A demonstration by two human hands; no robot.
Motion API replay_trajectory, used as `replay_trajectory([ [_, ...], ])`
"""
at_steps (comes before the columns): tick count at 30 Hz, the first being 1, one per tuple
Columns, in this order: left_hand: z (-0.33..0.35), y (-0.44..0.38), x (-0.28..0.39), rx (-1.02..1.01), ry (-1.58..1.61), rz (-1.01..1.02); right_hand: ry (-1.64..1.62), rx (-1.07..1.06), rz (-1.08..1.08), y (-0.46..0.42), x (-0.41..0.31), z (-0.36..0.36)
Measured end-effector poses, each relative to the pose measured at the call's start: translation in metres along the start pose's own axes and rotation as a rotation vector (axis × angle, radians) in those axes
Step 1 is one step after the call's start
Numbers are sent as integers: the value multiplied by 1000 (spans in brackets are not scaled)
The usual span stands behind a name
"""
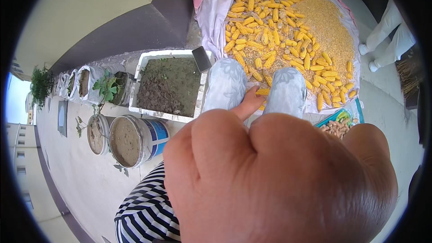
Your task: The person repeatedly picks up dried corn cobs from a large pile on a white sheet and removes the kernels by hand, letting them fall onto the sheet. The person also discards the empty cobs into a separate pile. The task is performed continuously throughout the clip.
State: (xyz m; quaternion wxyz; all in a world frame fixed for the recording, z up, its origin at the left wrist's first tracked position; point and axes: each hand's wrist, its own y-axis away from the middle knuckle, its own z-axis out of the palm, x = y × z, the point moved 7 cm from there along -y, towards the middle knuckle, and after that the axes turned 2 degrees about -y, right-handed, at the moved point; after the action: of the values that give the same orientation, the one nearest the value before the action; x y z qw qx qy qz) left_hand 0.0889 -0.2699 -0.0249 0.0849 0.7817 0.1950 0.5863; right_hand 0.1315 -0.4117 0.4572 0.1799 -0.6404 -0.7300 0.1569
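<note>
Close to the camera, the back of my right hand (pixel 280 175) fills the lower middle; its fingers curl out of sight, and what they hold is hidden. Between my knees, my left hand (pixel 253 101) reaches down, a thumb and finger at the near end of a corn cob (pixel 263 91). Whether it grips that cob is unclear. Past the knees, many yellow corn cobs (pixel 276 37) lie on a pale cloth (pixel 216 17). Loose corn kernels (pixel 324 17) are spread thickly on the cloth's right side and between the cobs.
At left stand a soil-filled white foam box (pixel 170 116) with a dark phone (pixel 201 59) on its corner, a bucket of soil (pixel 125 141) and potted plants (pixel 106 86). A teal-edged tray (pixel 360 111) holds brown pieces, perhaps peanuts. Another person's legs (pixel 386 37) show at upper right.
</note>
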Motion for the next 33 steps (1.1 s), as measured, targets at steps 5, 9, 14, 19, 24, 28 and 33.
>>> replay_trajectory([
  [5,-21,5,-33,78,201,-28,-84,25,-252,-20,-14,28],
  [9,-44,34,7,76,468,-88,-173,25,-288,-25,2,53],
  [14,-50,43,3,-220,935,-110,-1080,402,287,11,111,111],
  [19,-26,4,-16,-23,333,-47,-2042,1698,1488,240,219,310],
  [24,-36,6,-7,-58,432,-35,-2334,1644,1215,264,196,312],
  [28,-48,7,18,-15,566,-10,-2208,1451,968,244,211,261],
  [33,-76,-4,78,10,595,105,-2031,1186,964,223,238,226],
])
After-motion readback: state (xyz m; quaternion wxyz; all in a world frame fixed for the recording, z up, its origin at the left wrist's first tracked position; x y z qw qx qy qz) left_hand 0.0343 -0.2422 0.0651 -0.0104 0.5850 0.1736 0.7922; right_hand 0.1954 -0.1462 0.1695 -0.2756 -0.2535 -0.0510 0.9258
